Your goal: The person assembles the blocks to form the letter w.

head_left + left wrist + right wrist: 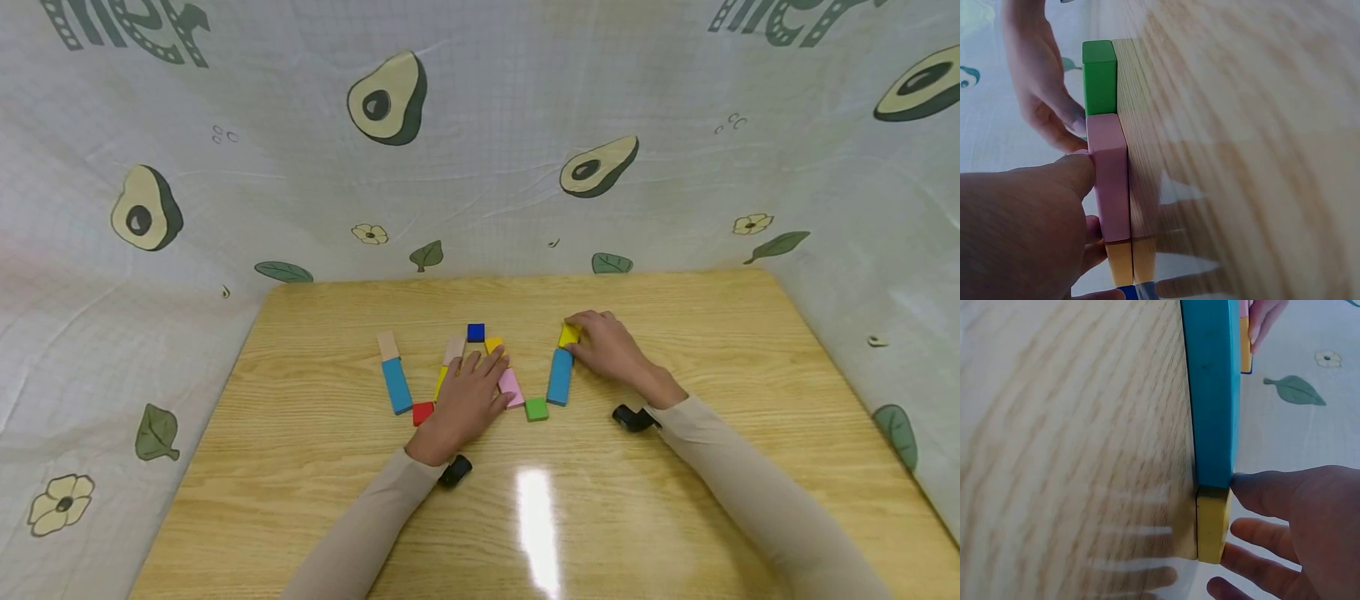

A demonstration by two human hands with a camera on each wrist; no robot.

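Flat coloured blocks form a W-shaped line on the table. My right hand (pixel 609 346) pinches a small yellow block (pixel 570 335) at the line's upper right end, its thumb by the joint with a long blue block (pixel 559 377). Spread over the middle, my left hand (pixel 468 400) rests its thumb against a pink block (pixel 1110 178), fingers reaching toward an orange block (pixel 493 344). A green block (pixel 536 409) touches the pink one's lower end. Part of a second yellow block (pixel 441 382) and a beige block (pixel 453 348) is hidden by the left hand.
Left of that hand lie a red block (pixel 423 412), another blue block (pixel 397 386) and a second beige block (pixel 387 345). A dark blue cube (pixel 476 332) marks the middle peak. The wooden table (pixel 300 500) meets a printed cloth (pixel 480 208) at its back and sides.
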